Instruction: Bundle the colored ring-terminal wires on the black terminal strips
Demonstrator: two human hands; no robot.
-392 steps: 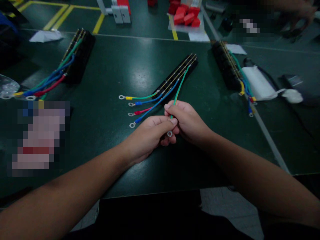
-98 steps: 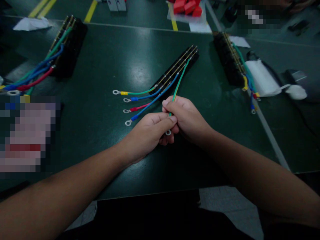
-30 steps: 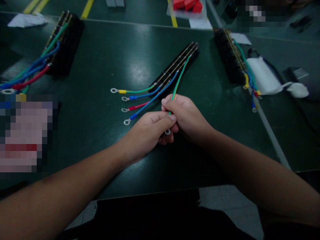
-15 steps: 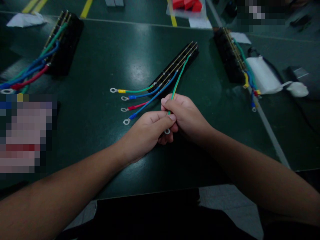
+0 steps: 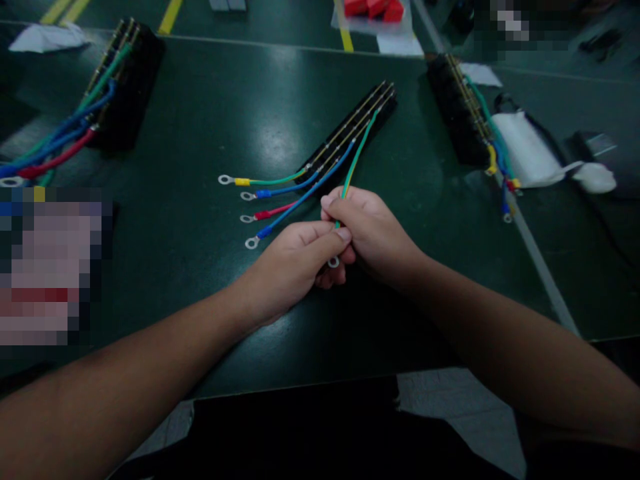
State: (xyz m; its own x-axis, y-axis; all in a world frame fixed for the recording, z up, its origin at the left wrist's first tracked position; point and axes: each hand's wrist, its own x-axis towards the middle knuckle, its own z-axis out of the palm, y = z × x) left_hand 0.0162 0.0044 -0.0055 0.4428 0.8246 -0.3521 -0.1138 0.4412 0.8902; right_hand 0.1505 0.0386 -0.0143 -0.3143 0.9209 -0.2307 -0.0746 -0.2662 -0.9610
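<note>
A long black terminal block lies at a slant in the middle of the dark green table. Several wires fan out from it to the left: yellow-tipped green, blue, red and a second blue, each ending in a metal ring. One green wire runs down into my hands. My right hand is closed round it. My left hand pinches its lower end, where the ring terminal sticks out below the fingers.
A second block with coloured wires lies at the far left, a third at the right beside a white roll. Red parts sit on a sheet at the back. The table's near edge runs just below my forearms.
Almost nothing differs: both hands keep the same grip on the green wire, and the view has drifted a little.
</note>
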